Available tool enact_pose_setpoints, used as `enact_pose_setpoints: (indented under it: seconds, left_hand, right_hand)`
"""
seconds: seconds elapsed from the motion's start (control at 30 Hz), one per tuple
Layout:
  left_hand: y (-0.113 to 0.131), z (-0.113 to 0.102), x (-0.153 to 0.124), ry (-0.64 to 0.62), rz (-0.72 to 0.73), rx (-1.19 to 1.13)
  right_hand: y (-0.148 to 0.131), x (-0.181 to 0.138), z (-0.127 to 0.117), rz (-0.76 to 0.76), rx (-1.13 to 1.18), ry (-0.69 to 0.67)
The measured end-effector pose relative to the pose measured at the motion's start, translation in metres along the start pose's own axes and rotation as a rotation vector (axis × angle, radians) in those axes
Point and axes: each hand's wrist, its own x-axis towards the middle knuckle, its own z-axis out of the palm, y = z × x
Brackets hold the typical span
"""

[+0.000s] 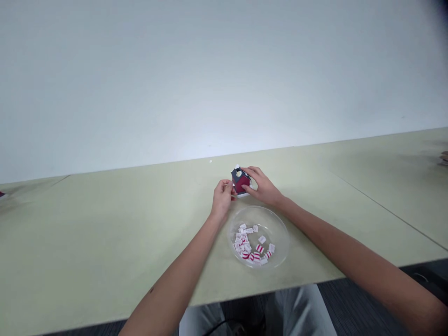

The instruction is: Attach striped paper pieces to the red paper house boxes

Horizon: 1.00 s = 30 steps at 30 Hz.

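Observation:
A small toy house with dark red walls and a dark grey roof stands on the table, with white bits on its roof and along its base. My right hand grips it from the right, thumb on the front wall and fingers over the roof. At the house's left side, the fingers of my left hand are pinched together; a bit of red shows beside them, but what they hold is unclear. Just in front of both hands sits a clear round bowl with several small white pieces, some red-striped.
The pale green table runs up to a white wall. Near the wall lies a tiny white bit. A dark red object is cut off at the left edge. Fingers of another person show at the far right.

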Motion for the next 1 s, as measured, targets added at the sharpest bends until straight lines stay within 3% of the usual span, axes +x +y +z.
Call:
enact_pose_setpoints:
  seconds: [0.17,0.33,0.6,0.77,1.0]
  left_hand:
    - [-0.002,0.0,-0.002,-0.038,-0.024,-0.009]
    - [-0.003,-0.002,0.0,-0.034,-0.022,-0.006]
    - [0.0,-0.002,-0.001,0.048,0.007,0.007]
    - [0.004,-0.005,0.002,0.037,-0.004,0.024]
    - [0.006,-0.005,0.003,0.037,-0.004,0.007]
  right_hand:
    - [-0.003,-0.002,0.006,-0.023,0.119,0.003]
    - [0.002,-0.004,0.012,0.122,0.354,0.111]
    - [0.002,-0.001,0.01,0.138,0.282,0.132]
    - [-0.001,0.0,0.006,0.206,0.423,0.166]
    - [0.003,-0.003,0.009,0.257,0.393,0.212]
